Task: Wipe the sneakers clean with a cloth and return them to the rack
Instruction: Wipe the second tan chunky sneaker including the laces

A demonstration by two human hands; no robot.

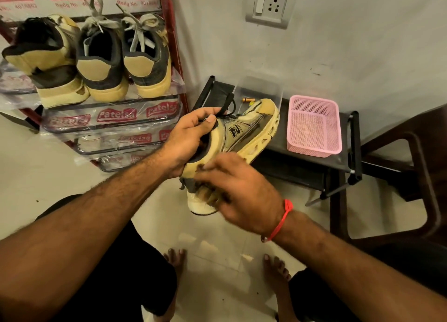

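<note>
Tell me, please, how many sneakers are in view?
4: three stand heel-out on the rack's top shelf, left, middle, right; the fourth is held in the hands. Others may be out of frame.

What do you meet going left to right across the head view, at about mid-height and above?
Shoe rack with three sneakers → left hand → held sneaker → pink basket → dark chair. The right hand overlaps the held sneaker, so it is left out.
</note>
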